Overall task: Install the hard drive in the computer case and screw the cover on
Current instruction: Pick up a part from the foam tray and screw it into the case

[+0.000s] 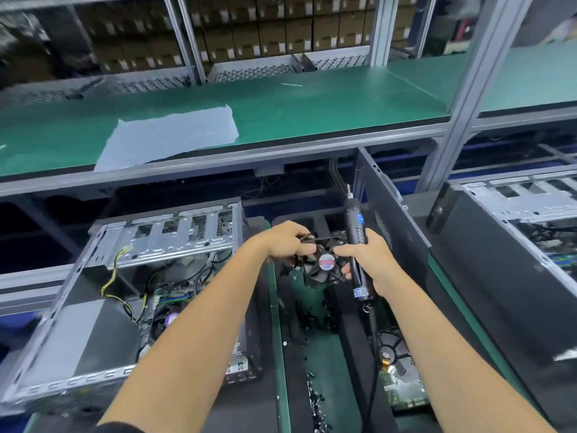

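Fan (324, 264) sits between both hands above the parts bin (315, 348), apparently lifted clear for handling. The left hand (288, 242) curls its fingers round the fan's upper left edge; the right hand (370, 265) grips the electric screwdriver (356, 245) upright, its fingers also touching the fan. The open computer case (134, 292) lies left on the table; what looks like a hard drive (401, 382) lies at lower right; both forearms reach forward.

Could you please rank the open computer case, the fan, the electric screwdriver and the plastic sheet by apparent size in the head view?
1. open computer case
2. plastic sheet
3. electric screwdriver and fan: too alike, partly hidden by hands.
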The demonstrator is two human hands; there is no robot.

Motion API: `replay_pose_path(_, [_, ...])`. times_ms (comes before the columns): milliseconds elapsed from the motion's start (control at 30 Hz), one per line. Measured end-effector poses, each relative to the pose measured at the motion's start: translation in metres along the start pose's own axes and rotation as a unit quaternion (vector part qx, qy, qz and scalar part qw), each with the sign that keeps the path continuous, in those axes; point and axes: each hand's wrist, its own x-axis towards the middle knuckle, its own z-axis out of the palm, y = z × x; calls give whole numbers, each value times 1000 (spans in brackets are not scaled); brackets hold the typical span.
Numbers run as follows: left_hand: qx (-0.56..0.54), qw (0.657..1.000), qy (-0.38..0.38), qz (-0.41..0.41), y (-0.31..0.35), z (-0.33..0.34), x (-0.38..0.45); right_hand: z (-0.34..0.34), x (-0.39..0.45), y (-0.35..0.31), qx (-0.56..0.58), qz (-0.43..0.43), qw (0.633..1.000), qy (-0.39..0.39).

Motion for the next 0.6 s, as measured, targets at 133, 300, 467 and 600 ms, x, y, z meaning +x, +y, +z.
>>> replay_pose_path(133, [-149,988,14,-45,-10,10,-2,2,0,1,-6,0,1000,16])
replay_pose_path(300, [-217,964,70,-135,-14,25,15,-4,-2,3,-24,7,999,24])
replay_pose_path(467, [-213,957,84,-179,-8,40,28,-13,-7,5,-17,23,999,38])
replay_pose_path(600, [-98,978,110,-151,-8,48,37,-19,-9,1,8,23,1000,18])
